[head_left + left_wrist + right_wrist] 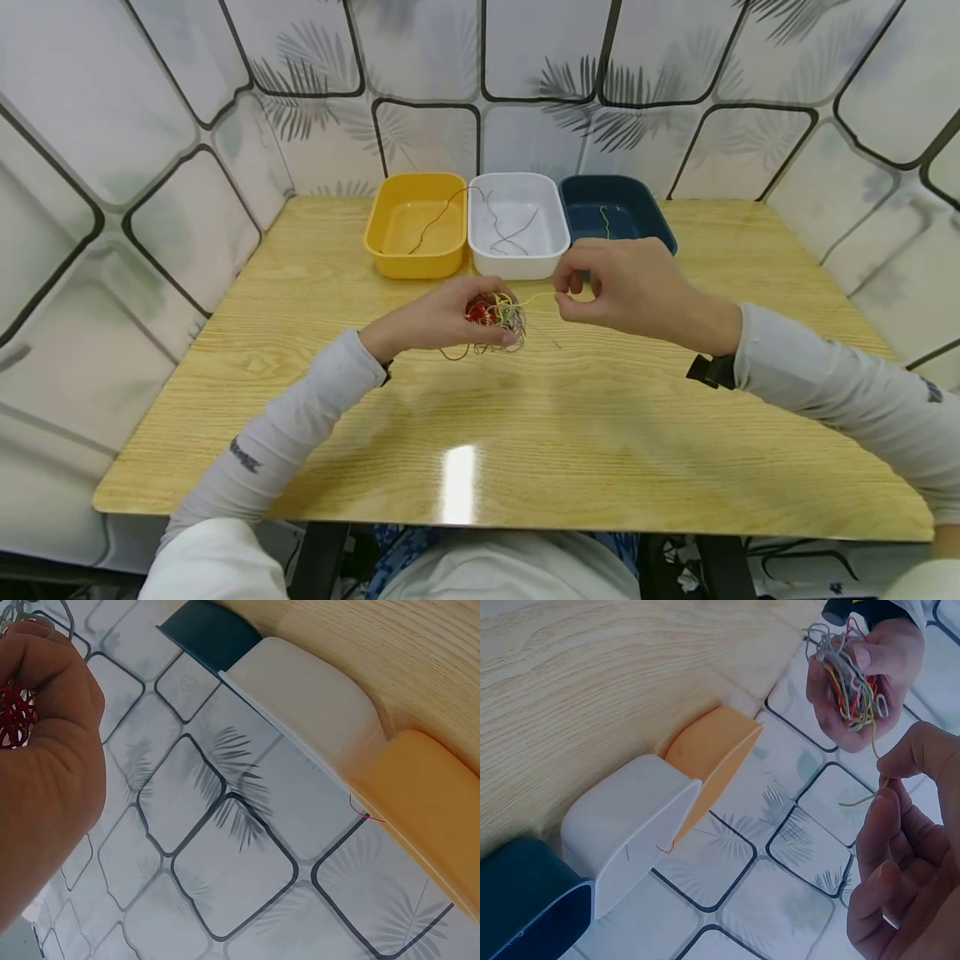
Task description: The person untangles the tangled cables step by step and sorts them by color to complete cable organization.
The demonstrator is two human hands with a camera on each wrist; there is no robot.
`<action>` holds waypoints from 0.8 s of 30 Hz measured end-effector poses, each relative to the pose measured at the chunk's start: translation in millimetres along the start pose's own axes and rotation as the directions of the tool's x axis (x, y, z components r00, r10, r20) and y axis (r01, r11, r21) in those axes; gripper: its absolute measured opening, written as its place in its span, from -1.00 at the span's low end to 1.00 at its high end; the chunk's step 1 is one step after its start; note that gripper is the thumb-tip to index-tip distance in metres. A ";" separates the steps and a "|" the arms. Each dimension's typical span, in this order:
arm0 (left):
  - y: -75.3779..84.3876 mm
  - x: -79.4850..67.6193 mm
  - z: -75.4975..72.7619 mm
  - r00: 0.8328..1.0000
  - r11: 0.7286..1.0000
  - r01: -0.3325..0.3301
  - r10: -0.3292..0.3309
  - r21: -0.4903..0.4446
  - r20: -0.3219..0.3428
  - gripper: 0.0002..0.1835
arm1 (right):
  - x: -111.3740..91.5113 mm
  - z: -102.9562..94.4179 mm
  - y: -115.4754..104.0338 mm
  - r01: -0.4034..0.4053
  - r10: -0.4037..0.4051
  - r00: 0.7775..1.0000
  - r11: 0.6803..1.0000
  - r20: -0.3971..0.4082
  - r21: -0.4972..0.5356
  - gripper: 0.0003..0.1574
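My left hand [453, 315] grips a tangled bundle of thin wires [506, 321], red, grey and yellow, above the table. A red strand hangs loose below it. To the right, my right hand [630, 287] pinches one yellow wire [874, 741] between thumb and forefinger. That wire runs taut from the bundle to the fingertips, and its short free end sticks out past them in the right wrist view. In the left wrist view the left hand [64, 742] wraps the bundle [15, 716], which is partly cut off by the frame.
Behind the hands stand a yellow bin [416, 266], a white bin [517, 268] and a dark blue bin [658, 218], side by side. A reddish wire [430, 227] lies in the yellow one, grey wires [504, 239] in the white, a yellow-green wire [606, 222] in the dark blue. Patterned panels [427, 137] enclose the table.
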State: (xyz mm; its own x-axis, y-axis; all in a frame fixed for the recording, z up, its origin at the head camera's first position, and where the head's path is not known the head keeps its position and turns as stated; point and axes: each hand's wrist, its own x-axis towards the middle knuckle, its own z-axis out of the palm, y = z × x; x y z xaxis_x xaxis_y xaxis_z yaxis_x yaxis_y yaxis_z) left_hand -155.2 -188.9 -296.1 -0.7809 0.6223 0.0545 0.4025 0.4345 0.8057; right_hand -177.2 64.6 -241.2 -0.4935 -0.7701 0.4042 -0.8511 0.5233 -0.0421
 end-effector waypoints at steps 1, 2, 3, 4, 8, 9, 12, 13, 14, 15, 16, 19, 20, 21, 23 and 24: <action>-0.2 -0.2 -0.1 1.000 1.000 -0.003 0.003 0.000 0.006 -0.50 | -0.1 -0.4 1.3 -0.004 0.004 1.000 1.000 -0.005 0.007 -0.94; -0.4 -0.5 -0.2 1.000 1.000 -0.005 0.005 0.005 0.012 -0.49 | -0.1 -0.8 2.5 -0.011 0.011 1.000 1.000 -0.008 0.016 -0.94; -0.6 -0.8 -0.5 1.000 1.000 -0.007 0.007 0.007 0.020 -0.47 | -0.1 -1.0 4.0 -0.019 0.019 1.000 1.000 -0.011 0.023 -0.94; -0.8 -1.4 -0.7 1.000 1.000 -0.008 0.008 0.005 0.027 -0.46 | -0.1 -1.3 5.6 -0.029 0.030 0.999 0.999 -0.014 0.029 -0.94; -0.9 -3.7 -2.1 0.999 1.000 -0.018 0.019 -0.021 0.041 -0.40 | -1.2 -3.2 12.1 -0.087 0.088 0.996 0.995 -0.015 0.057 -0.93; -0.7 -4.4 -2.2 0.999 0.999 -0.022 0.023 -0.035 0.041 -0.39 | -1.4 -3.6 13.6 -0.100 0.101 0.995 0.993 -0.014 0.058 -0.93; 1.0 -5.4 -1.6 0.999 0.997 -0.043 0.045 -0.068 0.025 -0.32 | -2.4 -4.6 17.4 -0.133 0.133 0.991 0.990 -0.008 0.056 -0.92; 4.7 -6.5 -1.5 0.999 0.996 -0.046 0.047 -0.075 0.016 -0.30 | -2.4 -4.8 18.2 -0.141 0.141 0.990 0.989 -0.008 0.052 -0.91; 8.7 -7.8 -1.7 0.999 0.995 -0.051 0.052 -0.084 0.009 -0.28 | -2.4 -4.9 19.0 -0.148 0.148 0.989 0.988 -0.009 0.050 -0.91; 9.2 -7.6 -1.3 0.998 0.995 -0.058 0.058 -0.086 0.000 -0.27 | -2.4 -4.9 19.9 -0.157 0.158 0.987 0.986 -0.009 0.048 -0.90; 9.9 -7.3 -0.8 0.998 0.993 -0.064 0.064 -0.096 -0.010 -0.27 | -2.3 -5.0 20.8 -0.169 0.169 0.986 0.985 -0.010 0.047 -0.90; 12.7 -6.2 1.1 0.996 0.982 -0.086 0.085 -0.165 -0.014 -0.29 | -1.8 -4.8 23.8 -0.217 0.218 0.976 0.975 -0.005 0.055 -0.89; 10.6 -4.9 2.0 0.995 0.979 -0.098 0.097 -0.181 -0.014 -0.30 | -1.5 -4.7 24.8 -0.232 0.233 0.972 0.971 -0.002 0.059 -0.89; 8.3 -3.3 3.1 0.994 0.975 -0.106 0.105 -0.195 -0.016 -0.31 | -1.1 -4.7 25.8 -0.249 0.250 0.968 0.967 0.000 0.061 -0.89; 10.7 -2.7 4.2 0.992 0.969 -0.123 0.123 -0.214 -0.015 -0.32 | 0.2 -4.6 27.6 -0.279 0.280 0.960 0.958 0.000 0.065 -0.89; 11.5 -2.3 4.6 0.991 0.970 -0.137 0.135 -0.202 -0.021 -0.32 | 1.0 -4.6 28.4 -0.289 0.289 0.957 0.955 -0.002 0.065 -0.89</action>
State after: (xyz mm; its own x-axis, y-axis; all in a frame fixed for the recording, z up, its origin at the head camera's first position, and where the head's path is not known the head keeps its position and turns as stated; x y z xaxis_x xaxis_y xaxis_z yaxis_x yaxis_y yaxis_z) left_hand -146.6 -182.3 -289.7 -0.7291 0.6615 0.1755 0.4007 0.2048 0.8930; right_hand -201.0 80.4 -237.7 -0.7184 -0.5851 0.3763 -0.6821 0.6986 -0.2159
